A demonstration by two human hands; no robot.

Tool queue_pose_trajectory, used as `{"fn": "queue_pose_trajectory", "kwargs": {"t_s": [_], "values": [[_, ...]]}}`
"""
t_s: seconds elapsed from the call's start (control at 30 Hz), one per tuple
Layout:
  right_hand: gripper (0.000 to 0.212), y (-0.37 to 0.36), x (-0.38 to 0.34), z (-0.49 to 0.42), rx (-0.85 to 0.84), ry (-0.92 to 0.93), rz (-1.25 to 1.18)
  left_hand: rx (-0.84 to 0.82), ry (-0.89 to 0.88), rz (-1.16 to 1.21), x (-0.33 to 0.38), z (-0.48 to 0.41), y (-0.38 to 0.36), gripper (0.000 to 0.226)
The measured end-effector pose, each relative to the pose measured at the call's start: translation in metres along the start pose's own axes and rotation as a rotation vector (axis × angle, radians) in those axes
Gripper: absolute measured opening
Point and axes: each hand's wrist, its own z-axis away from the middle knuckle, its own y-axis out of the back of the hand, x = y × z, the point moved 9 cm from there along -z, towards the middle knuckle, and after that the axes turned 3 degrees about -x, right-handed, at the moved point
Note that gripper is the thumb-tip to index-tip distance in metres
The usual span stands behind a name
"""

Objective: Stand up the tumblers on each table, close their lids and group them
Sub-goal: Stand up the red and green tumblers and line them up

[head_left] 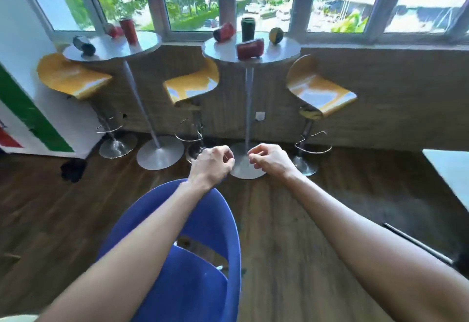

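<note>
Your left hand (214, 160) and right hand (270, 159) hang loosely curled, holding nothing, well short of the right table (284, 54), where a green tumbler (248, 29) stands near its back edge.

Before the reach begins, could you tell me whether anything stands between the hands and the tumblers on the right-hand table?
Yes: the blue chair sits directly below the left hand. Open floor lies beyond it, and yellow stools flank the right table.

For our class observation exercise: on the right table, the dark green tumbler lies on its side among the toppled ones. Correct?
Not quite. The head view shows the dark green tumbler standing upright on the right table, with toppled ones around it.
</note>
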Motion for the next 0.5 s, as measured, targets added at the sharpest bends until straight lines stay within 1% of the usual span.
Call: {"fn": "queue_pose_trajectory", "kwargs": {"t_s": [0.1, 0.2, 0.37, 0.5], "values": [[0.016, 0.063, 0.01, -0.022, 0.069, 0.01, 0.044, -0.008, -0.046, 0.008, 0.05, -0.049, -0.01, 0.015], [0.019, 0.109, 0.021, -0.048, 0.131, -0.01, 0.028, -0.009, -0.091, 0.001, 0.085, -0.09, -0.015, 0.015], [0.017, 0.16, 0.02, -0.107, 0.191, -0.001, 0.009, 0.009, -0.141, -0.02, 0.123, -0.159, -0.01, 0.015], [0.012, 0.188, 0.01, -0.176, 0.184, 0.04, 0.016, 0.024, -0.138, -0.039, 0.135, -0.229, -0.003, 0.015]]}}
